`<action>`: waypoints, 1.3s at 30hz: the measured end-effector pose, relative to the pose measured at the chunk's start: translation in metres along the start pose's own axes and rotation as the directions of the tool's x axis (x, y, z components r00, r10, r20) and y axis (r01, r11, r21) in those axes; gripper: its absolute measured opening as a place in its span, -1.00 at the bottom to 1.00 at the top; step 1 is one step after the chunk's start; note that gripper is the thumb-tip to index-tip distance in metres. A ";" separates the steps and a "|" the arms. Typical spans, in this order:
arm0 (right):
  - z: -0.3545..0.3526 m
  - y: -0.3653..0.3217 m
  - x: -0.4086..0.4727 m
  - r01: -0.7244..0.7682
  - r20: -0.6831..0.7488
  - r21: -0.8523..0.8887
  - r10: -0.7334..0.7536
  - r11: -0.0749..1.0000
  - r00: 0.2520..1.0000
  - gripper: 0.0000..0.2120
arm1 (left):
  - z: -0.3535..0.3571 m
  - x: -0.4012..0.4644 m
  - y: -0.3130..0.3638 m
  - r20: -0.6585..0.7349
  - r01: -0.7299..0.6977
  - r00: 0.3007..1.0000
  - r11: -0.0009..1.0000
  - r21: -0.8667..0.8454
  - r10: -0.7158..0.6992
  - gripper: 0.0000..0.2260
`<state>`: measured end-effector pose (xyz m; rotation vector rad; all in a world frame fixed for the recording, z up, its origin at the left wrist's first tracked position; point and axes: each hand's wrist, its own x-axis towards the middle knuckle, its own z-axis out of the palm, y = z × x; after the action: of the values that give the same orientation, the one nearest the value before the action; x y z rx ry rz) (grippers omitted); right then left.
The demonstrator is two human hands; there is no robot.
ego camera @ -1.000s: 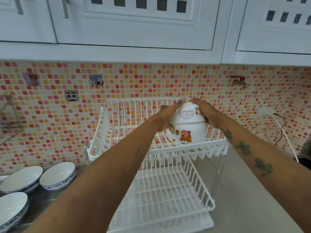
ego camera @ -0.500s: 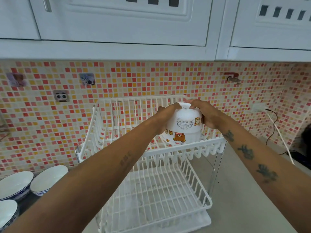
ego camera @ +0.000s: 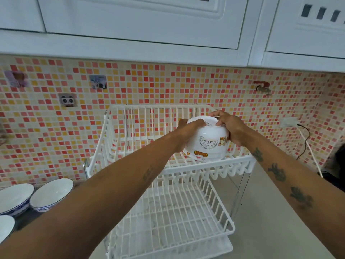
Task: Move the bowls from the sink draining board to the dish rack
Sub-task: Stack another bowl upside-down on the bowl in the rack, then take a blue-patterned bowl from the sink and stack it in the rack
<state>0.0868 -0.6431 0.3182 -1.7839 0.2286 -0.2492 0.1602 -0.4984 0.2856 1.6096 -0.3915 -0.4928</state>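
White-and-blue bowls (ego camera: 51,195) sit way back by the left elbow, well apart from either hand. Further out, the left hand (ego camera: 187,131) and right hand (ego camera: 231,129) clamp the bear-print bowl (ego camera: 208,141) upside down between them, fingers curled over its base, rim right at the dish rack (ego camera: 233,163) upper tier wires.

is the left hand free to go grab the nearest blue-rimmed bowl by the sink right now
Probably not yet: the left hand and the right hand both grip the upturned cartoon bear bowl over the dish rack. The blue-rimmed bowl sits uncovered, nothing blocking it.
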 end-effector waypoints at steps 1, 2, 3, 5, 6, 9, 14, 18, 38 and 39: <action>0.001 0.000 -0.001 -0.006 -0.022 -0.021 0.005 1.000 1.000 -0.67 | 0.000 -0.001 0.001 -0.007 0.003 1.000 1.000 0.005 -0.003 -0.33; 0.002 -0.001 -0.002 -0.008 -0.045 -0.061 0.005 0.998 0.999 -0.66 | 0.000 -0.002 0.001 -0.007 0.006 1.000 1.000 0.019 -0.006 -0.35; 0.002 -0.002 -0.001 -0.010 -0.057 -0.114 0.003 0.993 0.998 -0.65 | 0.001 -0.005 0.002 -0.012 0.013 1.000 0.999 0.041 -0.013 -0.35; 0.005 -0.007 -0.002 0.004 -0.034 -0.295 -0.015 0.955 0.999 -0.60 | 0.003 -0.014 0.006 -0.052 0.036 0.998 0.991 0.128 -0.029 -0.24; 0.006 -0.011 -0.001 0.021 -0.006 -0.423 -0.026 0.906 1.000 -0.57 | 0.003 -0.019 0.008 -0.096 0.048 0.995 0.977 0.208 -0.028 -0.16; 0.015 -0.029 0.002 0.011 -0.050 -0.775 -0.079 0.632 0.996 -0.52 | -0.003 -0.044 0.024 -0.159 0.047 0.987 0.893 0.448 0.028 -0.11; 0.069 -0.075 -0.024 0.120 -0.060 -0.843 -0.313 0.525 0.948 -0.49 | -0.054 -0.114 0.058 -0.101 -0.102 0.981 0.878 0.468 0.168 -0.24; 0.159 -0.115 -0.063 0.442 0.117 -0.617 -0.480 0.650 0.869 -0.68 | -0.131 -0.177 0.067 -0.195 -0.195 0.934 0.886 0.421 0.299 -0.46; 0.611 0.018 -0.063 -0.143 0.645 -0.212 0.249 0.967 0.723 -0.64 | -0.497 -0.338 -0.154 -0.687 0.076 0.558 0.853 -0.517 -0.466 -0.40; 0.622 0.035 -0.054 -0.218 0.632 -0.224 0.312 0.950 0.709 -0.64 | -0.506 -0.333 -0.169 -0.693 0.101 0.525 0.845 -0.525 -0.494 -0.41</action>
<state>0.2148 -0.0555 0.1453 -1.8307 -0.0174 0.6315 0.1406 0.1210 0.1767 1.2888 0.7030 -0.0283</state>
